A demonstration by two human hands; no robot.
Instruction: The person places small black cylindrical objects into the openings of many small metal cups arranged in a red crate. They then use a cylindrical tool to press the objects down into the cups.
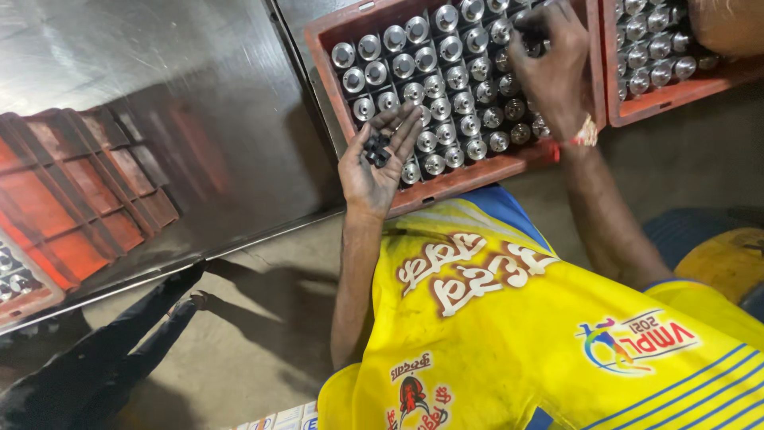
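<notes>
A: L hand (374,163)?

B: Palm up, cupped open, a small heap of small black parts (376,150) lying in it. No pinch; fingers loose, tips over the near part of the red crate (322,48). Wrist hangs past the crate's near wall.

A: R hand (553,68)?

B: Reached deep into the same crate, fingertips bunched down among the metal cylinders (446,80) near the far right corner. Something dark at the tips, but can't tell if the grip is closed on a piece or just touching. Red thread band on that wrist.

A: Crate layout?

B: Cylinders upright, packed in tight rows, no gaps betw. them. A second red crate (676,91) sits just beside on the right, walls nearly touching, also full of cylinders.

A: Room to move?

B: Left of the crate, a wide bare steel tabletop (159,80), shiny, mirroring more red crates. Its front edge runs diagonally from lower left up toward the crate. Crate's near wall overhangs that edge, above the person's yellow shirt (517,334). Below the edge, bare concrete floor (263,334), open. Another red crate corner (24,299) at far left edge.
</notes>
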